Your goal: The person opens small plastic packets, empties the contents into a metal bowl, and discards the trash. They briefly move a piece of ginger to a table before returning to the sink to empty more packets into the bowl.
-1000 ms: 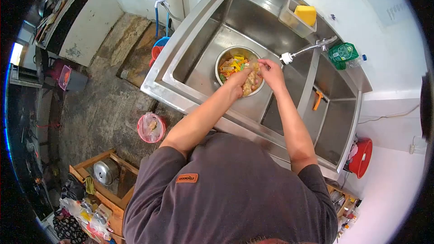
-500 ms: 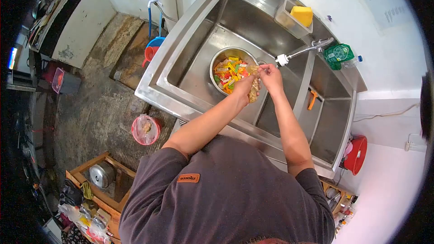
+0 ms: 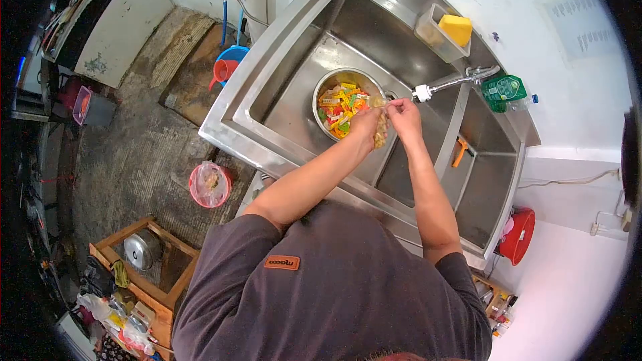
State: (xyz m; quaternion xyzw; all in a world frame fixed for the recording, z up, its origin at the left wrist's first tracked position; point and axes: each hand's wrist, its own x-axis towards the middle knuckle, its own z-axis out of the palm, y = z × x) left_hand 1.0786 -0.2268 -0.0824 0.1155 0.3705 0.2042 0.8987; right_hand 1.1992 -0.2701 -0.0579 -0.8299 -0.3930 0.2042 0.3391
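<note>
A round metal bowl sits in the large sink basin and holds many small colourful pieces, yellow, red, orange and green. At the bowl's right edge, my left hand is closed around a clear plastic bag with pale brownish contents. My right hand pinches the top end of the same bag, its thumb and fingertips close to my left hand. What exactly fills the bag is too small to tell.
Around the bowl is the steel sink. A faucet, a plastic container with a yellow sponge and a green pouch line its far side. An orange-handled tool lies in the smaller basin. A pink bucket stands on the floor.
The bag's top has turned more toward the bowl between my hands, and my right hand has shifted slightly down. Both hands keep hold of the bag. The whole view has shifted a little.
</note>
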